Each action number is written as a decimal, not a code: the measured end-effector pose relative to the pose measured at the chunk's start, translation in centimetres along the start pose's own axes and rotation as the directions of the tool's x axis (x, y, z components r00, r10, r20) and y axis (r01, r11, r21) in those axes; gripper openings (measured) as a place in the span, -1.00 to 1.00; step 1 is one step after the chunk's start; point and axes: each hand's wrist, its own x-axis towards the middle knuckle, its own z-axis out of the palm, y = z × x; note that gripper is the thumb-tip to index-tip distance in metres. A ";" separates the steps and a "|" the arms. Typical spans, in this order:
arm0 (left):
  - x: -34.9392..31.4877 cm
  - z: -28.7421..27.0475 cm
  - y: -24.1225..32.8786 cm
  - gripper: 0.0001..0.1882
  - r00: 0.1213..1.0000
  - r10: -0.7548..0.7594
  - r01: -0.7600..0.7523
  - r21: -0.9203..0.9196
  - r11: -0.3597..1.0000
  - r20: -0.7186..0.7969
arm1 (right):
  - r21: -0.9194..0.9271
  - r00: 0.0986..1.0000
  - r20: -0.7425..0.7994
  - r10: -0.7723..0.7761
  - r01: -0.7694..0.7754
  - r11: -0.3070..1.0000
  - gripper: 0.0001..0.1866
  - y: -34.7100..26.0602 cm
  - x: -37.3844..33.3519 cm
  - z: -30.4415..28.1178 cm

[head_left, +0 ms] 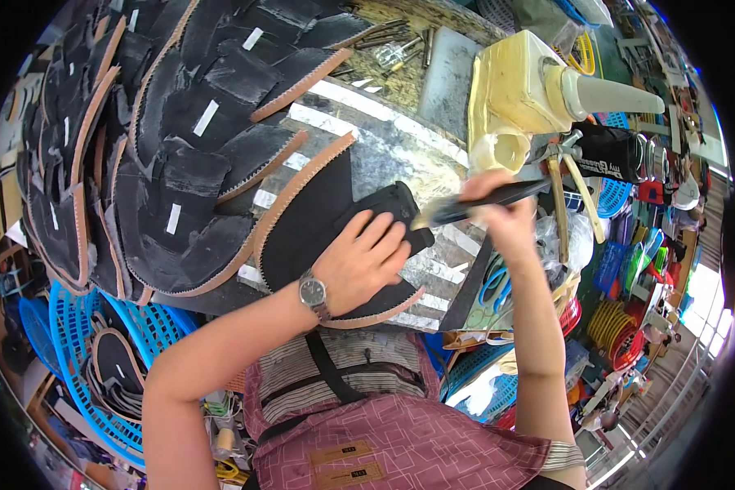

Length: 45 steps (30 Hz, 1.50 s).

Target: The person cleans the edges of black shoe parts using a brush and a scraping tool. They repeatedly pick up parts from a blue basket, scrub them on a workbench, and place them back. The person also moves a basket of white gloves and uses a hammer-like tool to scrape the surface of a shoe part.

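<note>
A black shoe-upper piece (302, 216) with a tan, zigzag-cut edge lies on the worktable in front of me. My left hand (363, 260), a watch on its wrist, rests flat on it with fingers stretched out. My right hand (506, 214) is closed round the dark handle of a brush (449, 212). The pale bristles are at the right end of a black strip (396, 204) on the piece; whether they touch it, I cannot tell. Just beyond my right hand stands a yellowish, glue-crusted pot (510, 82) with a small open cup (502, 151) and a pale cone-shaped spout.
Several similar black pieces (208, 155) overlap across the table's left side, bearing white marks. Hammers (559, 196) and scissors (494, 286) are at the right edge. A grey slab (449, 73) lies at the back. A blue plastic basket (73, 359) stands below left.
</note>
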 end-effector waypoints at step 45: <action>-6.6 -3.0 -3.2 -0.02 0.653 -0.750 0.756 0.028 0.654 -0.103 | -0.305 0.840 0.080 0.536 -0.492 0.816 -0.72 1.1 0.0 -3.4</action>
